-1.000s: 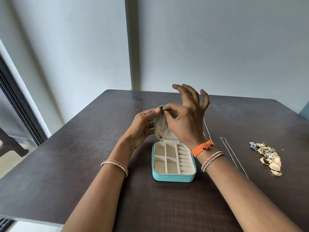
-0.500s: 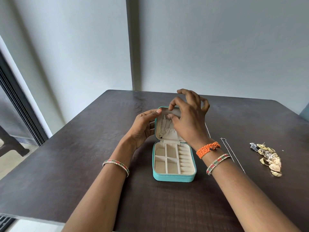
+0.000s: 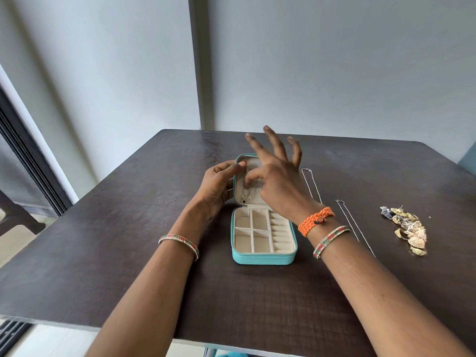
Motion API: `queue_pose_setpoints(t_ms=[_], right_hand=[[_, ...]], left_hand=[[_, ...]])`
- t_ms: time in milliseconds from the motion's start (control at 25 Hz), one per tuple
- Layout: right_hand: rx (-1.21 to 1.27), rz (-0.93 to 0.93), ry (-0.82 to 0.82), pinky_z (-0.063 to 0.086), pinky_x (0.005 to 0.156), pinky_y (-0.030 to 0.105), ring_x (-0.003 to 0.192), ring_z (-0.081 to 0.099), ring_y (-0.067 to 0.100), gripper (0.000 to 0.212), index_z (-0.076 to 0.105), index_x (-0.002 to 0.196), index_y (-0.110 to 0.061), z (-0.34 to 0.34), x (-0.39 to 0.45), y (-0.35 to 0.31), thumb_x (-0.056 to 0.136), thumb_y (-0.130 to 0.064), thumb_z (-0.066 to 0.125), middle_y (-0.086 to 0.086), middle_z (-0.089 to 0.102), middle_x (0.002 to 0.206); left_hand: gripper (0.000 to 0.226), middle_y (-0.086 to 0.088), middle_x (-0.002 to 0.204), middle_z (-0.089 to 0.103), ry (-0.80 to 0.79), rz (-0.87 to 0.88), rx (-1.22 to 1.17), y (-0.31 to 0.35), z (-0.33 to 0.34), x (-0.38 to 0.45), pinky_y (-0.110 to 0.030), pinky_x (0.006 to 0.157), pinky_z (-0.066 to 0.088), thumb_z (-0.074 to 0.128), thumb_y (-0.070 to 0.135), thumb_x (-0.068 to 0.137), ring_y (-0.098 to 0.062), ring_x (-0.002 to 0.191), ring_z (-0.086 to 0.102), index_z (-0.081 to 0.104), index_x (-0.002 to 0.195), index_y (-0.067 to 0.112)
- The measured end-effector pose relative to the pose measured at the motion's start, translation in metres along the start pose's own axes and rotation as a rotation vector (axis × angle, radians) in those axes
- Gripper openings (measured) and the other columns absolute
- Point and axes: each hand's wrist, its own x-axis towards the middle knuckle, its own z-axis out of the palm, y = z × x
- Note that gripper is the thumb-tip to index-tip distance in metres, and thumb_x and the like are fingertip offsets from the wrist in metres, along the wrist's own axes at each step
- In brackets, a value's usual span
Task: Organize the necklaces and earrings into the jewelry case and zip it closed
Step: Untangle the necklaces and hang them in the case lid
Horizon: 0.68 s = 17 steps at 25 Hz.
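Teal jewelry case (image 3: pixel 262 257) lies open mid-surface (image 3: pixel 128 228), lid (image 3: pixel 253 161) upright, tray compartments showing no jewelry. Left hand (image 3: pixel 219 186) grips the lid's left edge, thumb on top. Right hand (image 3: pixel 277 181) is in front of the lid, fingers (image 3: pixel 273 143) spread wide, thumb against a thin necklace (image 3: pixel 247 194) hanging inside the lid; an actual grip can't be confirmed. Two chains (image 3: pixel 311 184) (image 3: pixel 353 225) lie right of the case, earring pile (image 3: pixel 408 230) further right.
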Motion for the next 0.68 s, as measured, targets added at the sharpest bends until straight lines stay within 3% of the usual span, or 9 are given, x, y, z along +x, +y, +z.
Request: queue_pose_setpoints(t_ms=[160,360,520,680], right_hand=[[0.005,-0.046,-0.023,-0.004,0.111,0.047,0.146,0.009,0.029,0.019,0.068,0.059,-0.028,0.005,-0.002,-0.002,0.067,-0.011,0.065,0.000,0.034,0.152],[0.155,0.109,0.319,0.017,0.097,0.036,0.123,0.048,0.027,0.030,0.065,0.056,-0.021,-0.003,0.001,0.007,0.060,-0.010,0.037,0.002,0.064,0.120],[0.248,0.286,0.503,0.020,0.088,0.032,0.106,0.052,0.021,0.038,0.066,0.059,-0.019,-0.020,0.005,0.021,0.053,0.000,0.034,-0.003,0.067,0.100],[0.322,0.406,0.583,0.031,0.093,0.037,0.102,0.056,0.019,0.041,0.064,0.057,-0.022,-0.035,0.002,0.031,0.053,0.000,0.029,-0.006,0.066,0.090]], left_hand=[[0.012,-0.005,0.069,0.062,0.013,0.005,0.012,-0.002,0.000,0.001,-0.025,0.051,0.050,0.058,0.020,0.090,-0.017,0.055,0.057,0.065,0.092,0.011],[0.010,0.003,0.071,0.065,0.020,0.006,0.011,-0.003,0.003,0.002,-0.024,0.055,0.050,0.056,0.024,0.091,-0.012,0.060,0.058,0.064,0.091,0.018],[0.016,0.002,0.082,0.067,-0.017,-0.036,0.013,-0.003,0.001,0.000,-0.027,0.057,0.054,0.057,0.025,0.091,-0.012,0.066,0.062,0.062,0.102,0.015],[0.029,-0.004,0.091,0.066,-0.033,-0.080,0.003,-0.006,-0.001,-0.004,-0.027,0.058,0.057,0.057,0.024,0.090,-0.013,0.066,0.066,0.056,0.115,0.008]])
